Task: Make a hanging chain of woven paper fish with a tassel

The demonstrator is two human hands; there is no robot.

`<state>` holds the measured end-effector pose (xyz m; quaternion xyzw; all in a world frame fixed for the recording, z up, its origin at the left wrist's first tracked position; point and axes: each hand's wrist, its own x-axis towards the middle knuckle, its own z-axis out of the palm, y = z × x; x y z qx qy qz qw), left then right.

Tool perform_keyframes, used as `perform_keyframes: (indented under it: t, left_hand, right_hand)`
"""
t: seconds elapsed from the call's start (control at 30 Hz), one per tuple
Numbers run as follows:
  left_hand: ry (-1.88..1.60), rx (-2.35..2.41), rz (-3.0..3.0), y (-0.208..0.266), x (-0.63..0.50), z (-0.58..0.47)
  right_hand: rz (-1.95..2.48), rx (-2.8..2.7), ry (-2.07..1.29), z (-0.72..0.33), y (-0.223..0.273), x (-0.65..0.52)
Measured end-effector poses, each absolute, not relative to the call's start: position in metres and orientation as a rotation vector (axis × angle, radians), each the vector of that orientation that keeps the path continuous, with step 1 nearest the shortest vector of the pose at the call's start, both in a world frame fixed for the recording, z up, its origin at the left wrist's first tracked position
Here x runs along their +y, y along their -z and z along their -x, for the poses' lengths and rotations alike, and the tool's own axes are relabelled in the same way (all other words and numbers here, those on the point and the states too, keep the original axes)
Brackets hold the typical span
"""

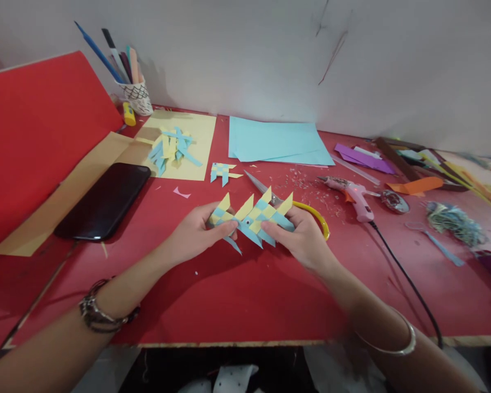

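Note:
Between my thumb and fingers, my left hand [195, 232] pinches a blue and yellow woven paper fish [220, 214]. My right hand [306, 237] grips a second woven paper fish [264, 210] of the same colours, with a small round eye on its left end. The two fish are held side by side above the red table and seem to meet or overlap; I cannot tell whether they are joined. Scissors [317, 214] with yellow handles lie just behind my right hand, partly covered by it. A smaller woven fish [222, 171] rests on the table beyond.
A black phone [104, 202] lies at left, near a yellow sheet [204, 153] bearing several paper strips [174, 147]. Light blue sheets [278, 142] lie at the back. A pink glue gun [354, 196], its cord [409, 284] and a thread bundle [454, 221] are at right. A pen cup [137, 98] stands back left.

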<state>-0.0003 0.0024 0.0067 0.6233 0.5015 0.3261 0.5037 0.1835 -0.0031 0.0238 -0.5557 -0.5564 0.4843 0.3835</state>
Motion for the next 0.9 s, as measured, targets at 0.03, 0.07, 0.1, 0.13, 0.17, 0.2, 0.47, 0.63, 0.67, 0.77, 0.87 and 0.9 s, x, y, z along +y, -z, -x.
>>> perform_keyframes:
  t: [0.03,0.07,0.1,0.13,0.17,0.2,0.47,0.63,0.67,0.77,0.87,0.9]
  left_hand:
    - [-0.783,1.211,-1.511,-0.0066,0.0023,0.0003]
    - [-0.78,1.209,-1.516,-0.0065,0.0022,0.0003]
    - [-0.779,1.206,-1.522,-0.0064,0.002,0.0002]
    - [-0.776,1.202,-1.528,-0.0064,0.002,0.0]
    - [-0.773,1.198,-1.534,-0.0065,0.002,-0.0003]
    - [-0.77,1.196,-1.54,-0.0067,0.0021,-0.0006]
    - [-0.762,1.195,-1.567,-0.0104,0.0038,-0.0014]
    - [-0.764,1.187,-1.565,-0.0107,0.0032,-0.0018]
    - [-0.761,1.191,-1.565,-0.0108,0.0029,-0.0018]
    - [-0.754,1.2,-1.569,-0.0104,0.0023,-0.0018]
    - [-0.756,1.199,-1.572,-0.009,0.0023,-0.0013]
    - [-0.758,1.197,-1.569,-0.0083,0.0024,-0.001]
  right_hand:
    - [1.436,-1.446,-1.233,-0.1838,-0.0236,-0.0032]
    - [1.456,-1.468,-1.234,-0.1841,-0.0232,-0.0033]
    - [1.474,-1.482,-1.237,-0.1844,-0.0226,-0.0034]
    - [1.488,-1.486,-1.245,-0.1846,-0.0219,-0.0035]
    - [1.496,-1.481,-1.256,-0.1846,-0.0212,-0.0035]
    - [1.496,-1.469,-1.269,-0.1844,-0.0206,-0.0036]
    - [1.431,-1.358,-1.334,-0.1801,-0.0191,-0.0052]
    - [1.43,-1.363,-1.322,-0.1799,-0.0186,-0.0059]
    - [1.426,-1.372,-1.32,-0.18,-0.0185,-0.0059]
    - [1.411,-1.403,-1.319,-0.1801,-0.0187,-0.0057]
    - [1.406,-1.412,-1.334,-0.1797,-0.0197,-0.006]
    - [1.411,-1.415,-1.338,-0.1795,-0.0201,-0.0061]
